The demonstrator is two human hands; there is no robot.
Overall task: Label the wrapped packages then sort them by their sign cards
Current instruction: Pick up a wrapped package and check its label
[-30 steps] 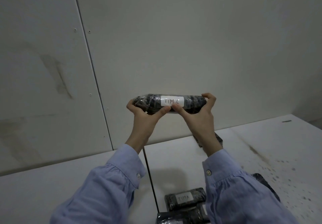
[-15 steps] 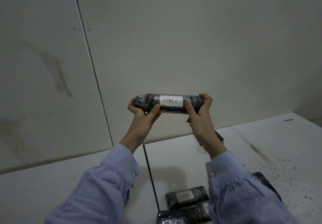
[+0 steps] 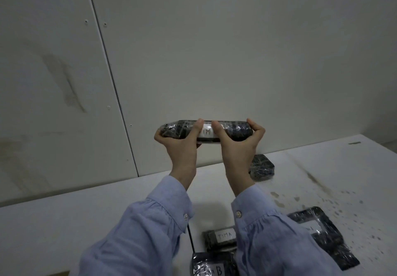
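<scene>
Curling round the wrapped package (image 3: 237,130), each grip, left hand (image 3: 182,146) and right hand (image 3: 238,151), holds it aloft.

Left grip (image 3: 182,146) and right grip (image 3: 238,146) raised, apparently curled, thumbs (image 3: 198,128) upward.

wrapped packages (image 3: 219,237) crowding near table (image 3: 107,207), left side bare, wall (image 3: 214,61) behind

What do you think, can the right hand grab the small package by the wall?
Probably not yet: the right hand grips the labelled package. Nothing lies on the small package, so a freed hand likely could.
</scene>
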